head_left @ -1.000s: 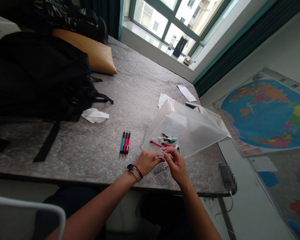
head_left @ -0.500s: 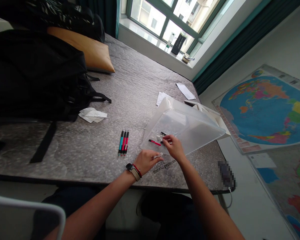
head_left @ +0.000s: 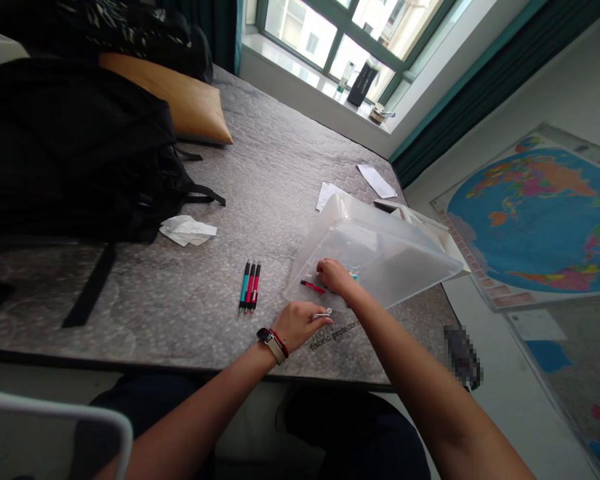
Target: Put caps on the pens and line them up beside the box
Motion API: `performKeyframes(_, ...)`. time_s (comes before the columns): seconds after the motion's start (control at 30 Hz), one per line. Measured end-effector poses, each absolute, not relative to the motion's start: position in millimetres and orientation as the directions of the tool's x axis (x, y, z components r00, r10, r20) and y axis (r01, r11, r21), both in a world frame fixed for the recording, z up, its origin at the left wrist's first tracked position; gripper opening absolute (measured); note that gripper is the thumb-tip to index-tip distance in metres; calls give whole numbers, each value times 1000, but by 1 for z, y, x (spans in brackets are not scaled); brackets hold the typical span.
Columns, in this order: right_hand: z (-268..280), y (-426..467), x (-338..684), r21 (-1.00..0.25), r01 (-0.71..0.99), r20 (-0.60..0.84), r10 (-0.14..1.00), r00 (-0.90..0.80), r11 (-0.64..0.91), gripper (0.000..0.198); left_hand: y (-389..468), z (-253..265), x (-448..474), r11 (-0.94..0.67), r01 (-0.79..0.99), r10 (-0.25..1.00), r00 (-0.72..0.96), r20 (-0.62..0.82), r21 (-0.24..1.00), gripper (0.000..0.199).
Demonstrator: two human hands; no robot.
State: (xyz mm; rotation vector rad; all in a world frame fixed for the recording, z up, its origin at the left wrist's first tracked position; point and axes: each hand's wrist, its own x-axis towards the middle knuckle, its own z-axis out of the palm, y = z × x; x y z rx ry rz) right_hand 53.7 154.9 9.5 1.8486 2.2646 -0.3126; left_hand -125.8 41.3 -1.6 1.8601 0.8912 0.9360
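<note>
My left hand (head_left: 300, 324) is closed, pinching a thin whitish stick (head_left: 322, 314) with a small round end, just in front of a translucent plastic bin (head_left: 400, 273). The bin lies tipped on its side with its opening towards me. My right hand (head_left: 333, 275) reaches inside it, fingers curled down and whatever they hold hidden. By that hand in the bin lies a red pen part with a black end (head_left: 313, 287). A small teal piece (head_left: 353, 275) shows past my wrist. Left of the bin, three pens, one teal (head_left: 244, 287) and two red (head_left: 253, 287), lie side by side.
A crumpled tissue (head_left: 187, 230) and a black backpack (head_left: 75, 153) are on the left of the table, with a tan cushion (head_left: 190, 107) behind. White papers (head_left: 376, 181) and an open white box (head_left: 443, 237) lie beyond the bin. A pixelated dark object (head_left: 463, 357) is at the right edge.
My right hand has moved slightly left and deeper into the bin, its fingers now curled over the small parts. My left hand still holds the whitish stick in nearly the same place.
</note>
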Motion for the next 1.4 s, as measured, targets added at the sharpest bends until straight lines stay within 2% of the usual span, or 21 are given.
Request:
performKeyframes(0.13, 9, 149, 56, -66, 975, -254, 942, -220, 211, 30, 41, -2, -126, -388, 227, 844, 477, 246, 893, 30)
performKeyframes(0.23, 14, 142, 57, -144, 968, -188, 955, -230, 205, 29, 40, -2, -126, -392, 234, 843, 478, 246, 890, 32)
performKeyframes(0.3, 20, 133, 56, -274, 947, -69, 979, -193, 167, 23, 41, -2, -127, -385, 226, 845, 476, 243, 895, 32)
performKeyframes(0.4, 37, 103, 52, -570, 815, 95, 994, -56, 100, 17, 42, -1, -129, -365, 225, 856, 463, 230, 903, 32)
performKeyframes(0.47, 49, 74, 50, -734, 676, 83, 996, -19, 73, 18, 43, 0, -130, -357, 231, 861, 456, 224, 905, 33)
performKeyframes(0.57, 66, 32, 46, -833, 549, 63, 998, -21, 64, 20, 43, 2, -131, -353, 236, 861, 460, 215, 905, 35)
performKeyframes(0.67, 76, 7, 39, -849, 521, 91, 996, -23, 90, 18, 41, 1, -129, -360, 227, 849, 483, 216, 905, 34)
performKeyframes(0.9, 76, 1, 27, -768, 615, 153, 984, -89, 175, 17, 39, -3, -127, -377, 240, 833, 510, 214, 895, 23)
performKeyframes(1.23, 65, -8, 31, -826, 552, 112, 993, -29, 109, 15, 40, -1, -127, -386, 214, 823, 519, 230, 897, 25)
performKeyframes(1.4, 67, -15, 28, -830, 545, 124, 992, -22, 116, 21, 40, -5, -126, -398, 186, 834, 482, 270, 898, 18)
